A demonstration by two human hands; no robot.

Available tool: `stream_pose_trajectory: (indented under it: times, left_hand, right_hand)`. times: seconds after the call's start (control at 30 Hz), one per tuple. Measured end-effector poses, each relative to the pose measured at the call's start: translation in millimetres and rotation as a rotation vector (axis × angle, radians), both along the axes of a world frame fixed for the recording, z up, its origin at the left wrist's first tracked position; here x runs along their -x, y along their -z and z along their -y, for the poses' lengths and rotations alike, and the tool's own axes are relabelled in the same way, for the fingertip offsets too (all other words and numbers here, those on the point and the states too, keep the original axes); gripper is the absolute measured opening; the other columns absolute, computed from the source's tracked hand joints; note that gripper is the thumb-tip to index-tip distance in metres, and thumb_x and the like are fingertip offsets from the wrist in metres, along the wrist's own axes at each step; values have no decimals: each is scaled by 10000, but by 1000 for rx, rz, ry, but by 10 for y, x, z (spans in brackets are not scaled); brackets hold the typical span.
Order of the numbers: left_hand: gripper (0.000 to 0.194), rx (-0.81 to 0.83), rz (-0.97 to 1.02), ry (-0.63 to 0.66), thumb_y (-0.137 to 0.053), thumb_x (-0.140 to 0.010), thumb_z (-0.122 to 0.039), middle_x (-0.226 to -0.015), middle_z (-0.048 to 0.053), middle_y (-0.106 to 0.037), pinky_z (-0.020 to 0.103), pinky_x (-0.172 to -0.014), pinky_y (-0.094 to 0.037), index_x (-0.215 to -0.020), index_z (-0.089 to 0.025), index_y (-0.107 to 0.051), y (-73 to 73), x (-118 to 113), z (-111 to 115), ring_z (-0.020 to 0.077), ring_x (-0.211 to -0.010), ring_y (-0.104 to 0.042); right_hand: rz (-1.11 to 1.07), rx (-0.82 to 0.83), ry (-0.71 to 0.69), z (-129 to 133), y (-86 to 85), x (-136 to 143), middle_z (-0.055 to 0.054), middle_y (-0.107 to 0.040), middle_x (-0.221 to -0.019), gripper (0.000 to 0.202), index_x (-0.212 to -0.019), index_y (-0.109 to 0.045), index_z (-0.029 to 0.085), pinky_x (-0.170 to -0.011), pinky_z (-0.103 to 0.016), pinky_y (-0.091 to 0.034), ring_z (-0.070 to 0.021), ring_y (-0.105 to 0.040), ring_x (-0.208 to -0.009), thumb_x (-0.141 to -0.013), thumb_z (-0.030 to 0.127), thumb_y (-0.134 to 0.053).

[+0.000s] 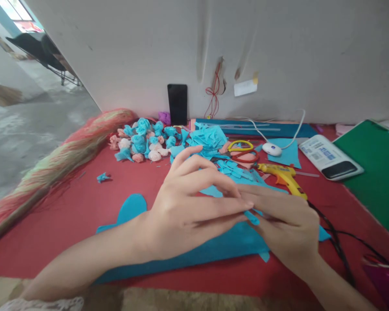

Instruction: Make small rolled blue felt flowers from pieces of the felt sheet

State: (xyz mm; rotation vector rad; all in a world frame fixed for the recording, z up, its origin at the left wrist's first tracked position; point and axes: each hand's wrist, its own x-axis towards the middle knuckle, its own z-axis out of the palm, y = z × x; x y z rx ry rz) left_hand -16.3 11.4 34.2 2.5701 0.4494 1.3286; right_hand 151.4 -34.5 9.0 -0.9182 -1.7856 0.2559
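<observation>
Over the middle of the red table, my left hand (194, 198) and my right hand (285, 216) meet at the fingertips. A small piece of blue crepe paper (253, 217) is pinched between them, mostly covered by the fingers. The left thumb and index finger press on it while the other left fingers arch above. Right fingers close round the same piece from the other side. Beneath both hands lies a large blue crepe paper sheet (194, 259). Just beyond are a heap of cut blue paper pieces (210, 136) and a yellow glue gun (288, 176).
Blue and pink paper flowers (139, 142) cluster at the back left; one small blue flower (103, 177) lies apart. Scissors (241, 146), a white corded device (271, 149), a white box (330, 157) and a green board (376, 168) sit to the right. A black phone (177, 103) leans against the wall.
</observation>
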Motion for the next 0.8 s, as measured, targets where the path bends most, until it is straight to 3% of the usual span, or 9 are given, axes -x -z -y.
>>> stream_pose_trajectory:
  times: [0.17,0.4,0.57,0.67,0.8]
  left_hand:
    - [84,-18,-14,-11,-639,-755,-200,-745,27,-709,418,-914,-350,-770,-217,-720,-20,10,6,160,-718,-546]
    - [54,68,33,39,-662,-730,-182,-741,28,-699,374,-865,-385,-750,-200,-709,-29,13,-30,147,-688,-569]
    - [44,386,112,179,-684,-712,-137,-706,21,-684,332,-794,-420,-735,-174,-686,-39,38,-39,130,-670,-592]
    - [67,602,177,268,-692,-703,-136,-703,9,-680,312,-765,-450,-748,-182,-673,-19,39,-37,133,-690,-584]
    - [73,777,224,339,-681,-716,-131,-728,-17,-681,308,-812,-448,-751,-193,-664,12,27,-33,116,-684,-553]
  right_hand:
    - [35,-1,-5,18,26,-28,-27,-693,-908,159,-824,-676,191,-743,-172,-552,-123,-667,-796,-780,62,-594]
    - [111,-58,7,6,-18,-35,4,-684,-907,210,-831,-628,213,-728,-160,-543,-102,-654,-791,-797,19,-556]
    - [230,-30,83,111,-161,-24,11,-658,-715,126,-788,-600,224,-578,-221,-520,-128,-621,-628,-821,103,-581]
    - [236,101,101,184,-220,-15,-5,-633,-645,69,-761,-637,230,-538,-255,-510,-157,-613,-593,-821,225,-603]
    - [170,313,142,242,-235,0,-27,-613,-608,178,-767,-684,226,-503,-250,-508,-173,-610,-593,-814,380,-606]
